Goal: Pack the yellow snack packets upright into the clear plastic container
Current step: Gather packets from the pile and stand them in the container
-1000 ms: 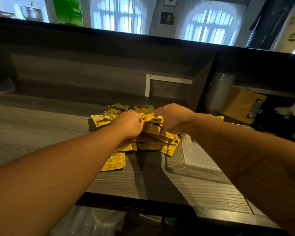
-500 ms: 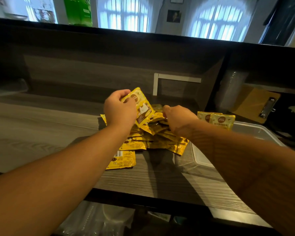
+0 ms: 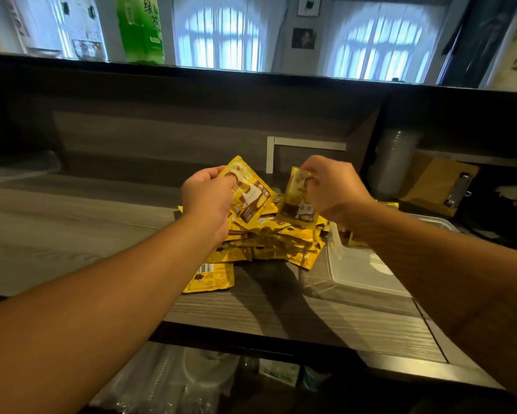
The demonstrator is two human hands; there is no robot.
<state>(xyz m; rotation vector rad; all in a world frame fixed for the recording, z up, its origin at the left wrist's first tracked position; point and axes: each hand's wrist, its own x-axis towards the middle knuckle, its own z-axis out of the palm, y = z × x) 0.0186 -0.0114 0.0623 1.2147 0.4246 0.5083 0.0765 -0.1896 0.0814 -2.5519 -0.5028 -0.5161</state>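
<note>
A heap of yellow snack packets (image 3: pixel 269 237) lies on the grey wooden counter (image 3: pixel 71 240). One packet (image 3: pixel 209 277) lies apart at the heap's near left. My left hand (image 3: pixel 207 198) holds a yellow packet (image 3: pixel 251 195) raised above the heap, tilted. My right hand (image 3: pixel 332 186) pinches a second packet (image 3: pixel 296 201) by its top, hanging upright over the heap's right side. The clear plastic container (image 3: pixel 358 273) sits right of the heap, partly hidden by my right forearm. A few packets (image 3: pixel 355 237) stand inside at its far end.
A raised dark ledge (image 3: pixel 251 76) runs along the back with a green bottle (image 3: pixel 140 28) on it. At the right stand stacked clear cups (image 3: pixel 394 162) and a brown clipboard (image 3: pixel 436 183). Plastic-wrapped items (image 3: pixel 167 380) lie on the shelf below the counter's front edge.
Both hands rose from the heap. The left lifted one packet higher, and the right, low on the heap half a second ago, now holds a packet up by its top.
</note>
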